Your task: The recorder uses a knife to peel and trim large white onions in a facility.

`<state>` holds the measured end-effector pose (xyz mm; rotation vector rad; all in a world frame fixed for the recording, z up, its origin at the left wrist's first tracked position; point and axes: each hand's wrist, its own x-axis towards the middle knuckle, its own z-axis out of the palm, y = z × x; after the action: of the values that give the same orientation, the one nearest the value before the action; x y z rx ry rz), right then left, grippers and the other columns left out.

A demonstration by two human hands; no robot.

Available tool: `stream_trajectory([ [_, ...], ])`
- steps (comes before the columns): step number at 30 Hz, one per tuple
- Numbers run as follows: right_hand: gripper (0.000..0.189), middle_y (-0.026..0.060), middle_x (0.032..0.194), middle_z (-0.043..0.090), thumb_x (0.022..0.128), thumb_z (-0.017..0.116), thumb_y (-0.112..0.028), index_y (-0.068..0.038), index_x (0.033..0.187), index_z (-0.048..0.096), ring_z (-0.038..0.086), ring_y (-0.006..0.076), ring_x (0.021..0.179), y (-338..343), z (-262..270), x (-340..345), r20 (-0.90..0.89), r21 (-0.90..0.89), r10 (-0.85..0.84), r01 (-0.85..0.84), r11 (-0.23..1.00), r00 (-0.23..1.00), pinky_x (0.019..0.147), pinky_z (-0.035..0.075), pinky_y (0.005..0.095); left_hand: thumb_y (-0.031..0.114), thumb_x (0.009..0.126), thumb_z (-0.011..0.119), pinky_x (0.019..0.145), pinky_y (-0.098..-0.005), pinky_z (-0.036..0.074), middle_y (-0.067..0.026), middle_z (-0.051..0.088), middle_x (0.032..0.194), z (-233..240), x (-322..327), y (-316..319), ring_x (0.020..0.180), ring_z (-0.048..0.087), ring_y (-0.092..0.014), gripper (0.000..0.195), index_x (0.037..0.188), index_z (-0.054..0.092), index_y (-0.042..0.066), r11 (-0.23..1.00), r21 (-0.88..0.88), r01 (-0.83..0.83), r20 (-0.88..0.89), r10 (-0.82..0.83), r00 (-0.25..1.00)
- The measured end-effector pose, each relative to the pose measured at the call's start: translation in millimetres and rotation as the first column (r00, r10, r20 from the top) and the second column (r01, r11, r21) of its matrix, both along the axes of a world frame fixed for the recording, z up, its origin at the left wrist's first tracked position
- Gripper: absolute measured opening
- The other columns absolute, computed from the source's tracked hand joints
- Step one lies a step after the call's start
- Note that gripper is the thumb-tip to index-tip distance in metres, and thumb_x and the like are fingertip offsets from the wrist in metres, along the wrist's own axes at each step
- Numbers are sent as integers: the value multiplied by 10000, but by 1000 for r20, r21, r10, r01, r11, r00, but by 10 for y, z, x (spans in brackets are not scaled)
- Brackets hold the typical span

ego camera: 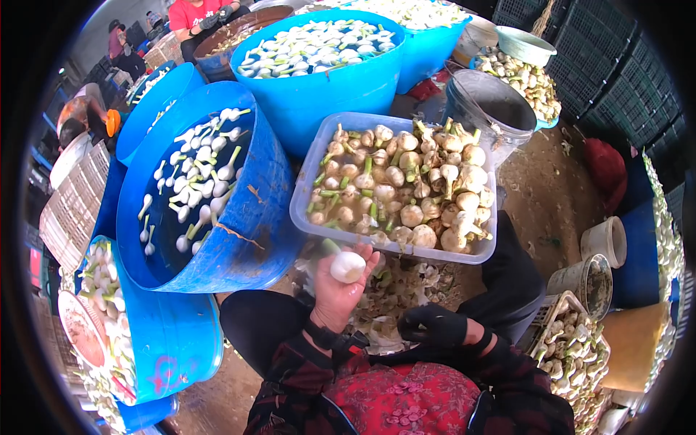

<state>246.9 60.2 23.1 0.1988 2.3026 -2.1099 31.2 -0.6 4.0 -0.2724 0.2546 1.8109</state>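
Observation:
A peeled white garlic bulb (348, 267) with a short green stem lies in my bare left hand (333, 296), palm turned up, just in front of a translucent plastic tub (399, 253). Unpeeled, soil-stained garlic bulbs (411, 215) fill that tub, partly in cloudy water at its left side. My right hand (433, 325), in a black glove, is low over my lap with its fingers curled; whether anything is inside them is hidden. Loose garlic skins (389, 296) lie heaped on the floor between my knees, beneath both hands.
At left stands a blue tub (261, 217) with peeled garlic floating in water; a larger blue tub (326, 100) is behind. A grey bucket (492, 117) sits back right. A crate of garlic (571, 348) is at right. Another person (198, 19) sits at the back.

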Motion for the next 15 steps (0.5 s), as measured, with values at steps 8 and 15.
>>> stream_trajectory([
  [8, 620, 179, 1155, 519, 693, 702, -255, -68, 1224, 443, 509, 358, 1043, 169, 174, -522, -329, 613, -453, 552, 565, 829, 854, 429, 395, 130, 802, 478, 814, -433, 484, -160, 585, 968, -82, 119, -31, 964, 567, -305, 178, 907, 537, -1, 972, -192, 137, -221, -179, 959],
  [15, 578, 176, 1213, 465, 667, 638, -183, -141, 1218, 468, 463, 369, 1101, 633, 424, -703, -110, 872, 224, -14, 490, 968, 876, 401, 433, 52, 767, 562, 655, -295, 515, -112, 615, 833, -129, 136, -65, 725, 621, -202, 149, 871, 598, -49, 865, -393, 312, -698, -501, 511],
])
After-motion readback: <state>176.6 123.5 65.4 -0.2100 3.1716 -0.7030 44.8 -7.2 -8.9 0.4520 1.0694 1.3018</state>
